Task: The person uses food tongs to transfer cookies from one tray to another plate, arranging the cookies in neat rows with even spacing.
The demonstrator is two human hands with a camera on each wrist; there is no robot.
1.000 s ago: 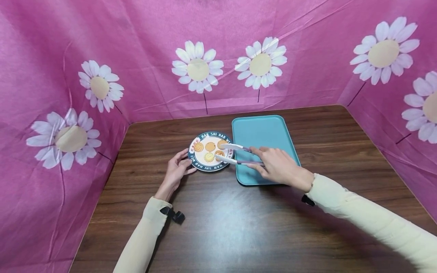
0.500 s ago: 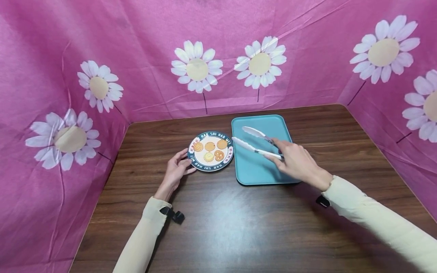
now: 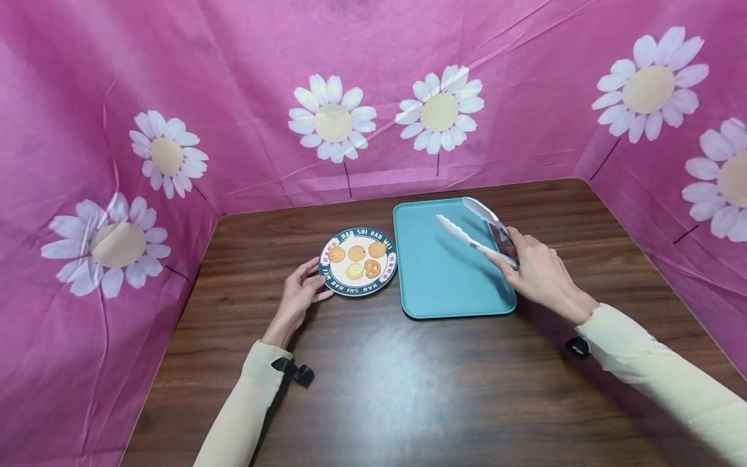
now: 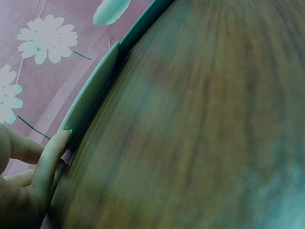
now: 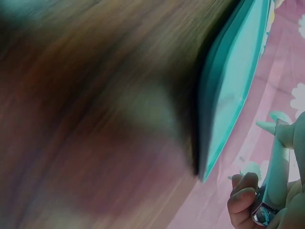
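At the left rim of a round plate [image 3: 357,290], my left hand [image 3: 296,297] holds on with thumb and fingers. Several cookies [image 3: 355,253] of different shapes show on its white middle, inside a dark lettered border. In the left wrist view, a fingertip is right at the rim of the plate [image 4: 90,93]. My right hand [image 3: 543,269] grips a pair of tongs [image 3: 458,230] over the right side of a teal tray [image 3: 432,285]. The arms of the tongs stand spread apart, pointing up and left, with nothing between their white tips.
Plate and tray stand close side by side on a dark wooden table [image 3: 373,389]. Pink cloth [image 3: 245,149] with white daisies hangs behind the table and along both sides. Black straps [image 3: 294,371] sit at the wrists.
The tongs in my right hand have moved right, from over the plate across the tray, and now point more upward. My left hand has stayed at the plate's rim.
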